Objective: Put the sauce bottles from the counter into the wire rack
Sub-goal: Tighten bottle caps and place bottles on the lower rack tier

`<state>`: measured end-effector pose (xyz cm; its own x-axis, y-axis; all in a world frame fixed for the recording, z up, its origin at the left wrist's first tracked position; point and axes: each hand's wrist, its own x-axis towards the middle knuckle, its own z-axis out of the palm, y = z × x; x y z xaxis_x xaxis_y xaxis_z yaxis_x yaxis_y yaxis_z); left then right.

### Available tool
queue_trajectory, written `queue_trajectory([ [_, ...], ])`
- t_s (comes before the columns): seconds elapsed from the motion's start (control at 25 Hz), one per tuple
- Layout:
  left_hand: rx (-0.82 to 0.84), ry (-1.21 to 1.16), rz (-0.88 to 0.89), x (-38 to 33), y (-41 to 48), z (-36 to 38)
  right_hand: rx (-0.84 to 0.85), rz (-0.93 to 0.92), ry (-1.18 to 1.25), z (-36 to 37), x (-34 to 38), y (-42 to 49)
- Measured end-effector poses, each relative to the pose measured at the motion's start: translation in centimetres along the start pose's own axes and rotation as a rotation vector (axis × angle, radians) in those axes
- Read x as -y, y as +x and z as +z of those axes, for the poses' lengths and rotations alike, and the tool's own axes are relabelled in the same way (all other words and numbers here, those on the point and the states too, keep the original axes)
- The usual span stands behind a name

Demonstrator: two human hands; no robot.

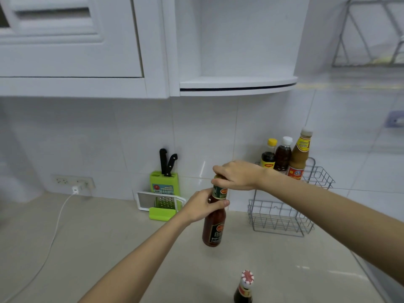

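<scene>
A tall red chili sauce bottle (214, 228) hangs above the beige counter, lifted off it. My left hand (201, 207) grips its neck from the left. My right hand (237, 174) is closed over its cap from above. The two-tier wire rack (282, 217) stands against the tiled wall to the right. Its upper tier holds three bottles: a yellow-capped dark one (268, 157), a white-capped dark one (283, 155) and a tall tan one (299, 156). The lower tier holds nothing. A dark bottle with a red-and-white cap (244, 288) stands on the counter at the bottom edge.
A green knife block (164, 182) with two black-handled knives stands at the wall, a white and green grater (160, 204) leaning in front of it. A wall socket with a white charger and cable (75, 189) is at the left. White cabinets and a curved shelf (238, 84) hang overhead.
</scene>
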<state>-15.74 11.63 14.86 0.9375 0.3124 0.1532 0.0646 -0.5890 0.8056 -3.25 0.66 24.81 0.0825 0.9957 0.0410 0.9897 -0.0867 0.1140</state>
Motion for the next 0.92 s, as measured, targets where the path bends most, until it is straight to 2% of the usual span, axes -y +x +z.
queue_trajectory([
  [0.08,0.015,-0.026,0.002,-0.7,0.0,0.0,-0.053,-0.060,-0.091,-0.1,0.0,-0.1],
  [0.24,0.093,-0.084,0.010,-1.8,0.3,-0.6,-0.109,-0.158,-0.119,-0.8,-0.4,-0.6],
  [0.36,-0.024,-0.045,0.031,-3.0,1.2,0.4,-0.124,-0.066,-0.500,-1.3,-1.1,-0.2],
  [0.44,-0.061,-0.054,0.028,-3.7,1.7,1.1,-0.042,0.019,-0.620,-1.8,-1.5,0.0],
  [0.48,-0.045,-0.078,0.022,-3.8,1.8,1.2,0.016,0.038,-0.563,-2.2,-1.8,-0.1],
  [0.6,0.165,-0.206,0.019,-4.0,2.2,0.2,0.058,0.033,-0.045,-3.4,-2.6,-1.6],
  [0.64,0.245,-0.239,0.019,-4.1,2.3,0.0,0.054,0.008,-0.024,-3.6,-2.6,-2.1],
  [0.72,0.290,-0.269,0.020,-4.5,2.5,0.7,0.049,-0.040,-0.293,-3.7,-2.5,-2.7],
  [0.8,0.208,-0.267,0.018,-4.7,2.6,2.3,0.082,-0.020,-0.589,-3.3,-2.2,-2.7],
  [0.84,0.165,-0.257,0.017,-4.7,2.7,3.1,0.129,0.021,-0.639,-3.0,-1.9,-2.6],
  [0.92,0.138,-0.268,0.001,-4.6,2.9,3.9,0.245,0.143,-0.589,-2.5,-1.5,-2.1],
])
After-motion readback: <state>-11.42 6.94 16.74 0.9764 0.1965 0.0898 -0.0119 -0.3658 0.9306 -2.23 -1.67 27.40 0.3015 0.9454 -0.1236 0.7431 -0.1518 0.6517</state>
